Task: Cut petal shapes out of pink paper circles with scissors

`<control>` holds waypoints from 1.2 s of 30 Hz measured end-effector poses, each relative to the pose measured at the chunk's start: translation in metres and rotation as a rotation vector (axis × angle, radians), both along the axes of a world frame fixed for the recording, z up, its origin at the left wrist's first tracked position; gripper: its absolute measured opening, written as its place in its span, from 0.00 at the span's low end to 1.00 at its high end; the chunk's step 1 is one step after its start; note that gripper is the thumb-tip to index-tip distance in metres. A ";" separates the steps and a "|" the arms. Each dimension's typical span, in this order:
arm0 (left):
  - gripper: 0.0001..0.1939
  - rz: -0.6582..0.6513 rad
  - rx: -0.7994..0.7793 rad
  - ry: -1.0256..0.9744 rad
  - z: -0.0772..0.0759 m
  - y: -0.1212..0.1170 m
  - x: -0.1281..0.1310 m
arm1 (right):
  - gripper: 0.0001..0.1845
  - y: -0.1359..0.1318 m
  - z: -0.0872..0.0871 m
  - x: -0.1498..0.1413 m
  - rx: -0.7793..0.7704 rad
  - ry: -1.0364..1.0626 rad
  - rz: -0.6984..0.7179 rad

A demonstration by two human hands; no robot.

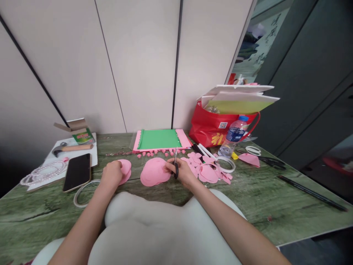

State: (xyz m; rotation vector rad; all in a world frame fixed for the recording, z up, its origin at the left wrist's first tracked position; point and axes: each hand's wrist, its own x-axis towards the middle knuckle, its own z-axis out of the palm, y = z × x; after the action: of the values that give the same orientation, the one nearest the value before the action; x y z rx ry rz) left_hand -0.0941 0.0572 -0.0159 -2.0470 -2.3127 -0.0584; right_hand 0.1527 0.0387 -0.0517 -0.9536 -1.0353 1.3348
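Observation:
My left hand [111,173] is closed on a few rounded pink paper pieces [126,170] just above the table. To the right of them lies a larger stack of pink paper circles [154,172] with overlapping, uneven edges. My right hand [182,172] is wrapped around a small pair of scissors [176,168] with dark handles, the blades pointing up and away from me. Its thumb and fingertips touch the right edge of the pink stack. Beside that hand, on its right, are many loose pink paper petals [208,173].
Green and pink sheets [160,139] lie at the back, with small pink pieces before them. A red bag [205,127], water bottle [234,136] and tape roll [225,164] are at right. Phone [78,172], hammer [73,148], bead strings [45,172] and another tape roll [79,195] are left.

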 end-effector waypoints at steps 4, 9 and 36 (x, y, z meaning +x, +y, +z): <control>0.10 -0.014 -0.019 0.008 0.004 -0.001 0.006 | 0.19 -0.001 0.002 0.000 -0.010 -0.006 0.009; 0.11 -0.011 -0.008 -0.023 0.005 -0.001 0.006 | 0.18 -0.003 0.005 -0.001 -0.027 -0.016 0.021; 0.18 -0.383 -0.032 -1.067 0.009 -0.026 0.055 | 0.29 -0.004 0.002 0.000 -0.002 -0.029 0.083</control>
State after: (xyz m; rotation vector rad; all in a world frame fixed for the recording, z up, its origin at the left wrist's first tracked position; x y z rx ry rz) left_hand -0.0396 0.0316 -0.0070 -2.8747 -2.2014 -1.4452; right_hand 0.1531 0.0349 -0.0498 -0.9432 -1.1059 1.3940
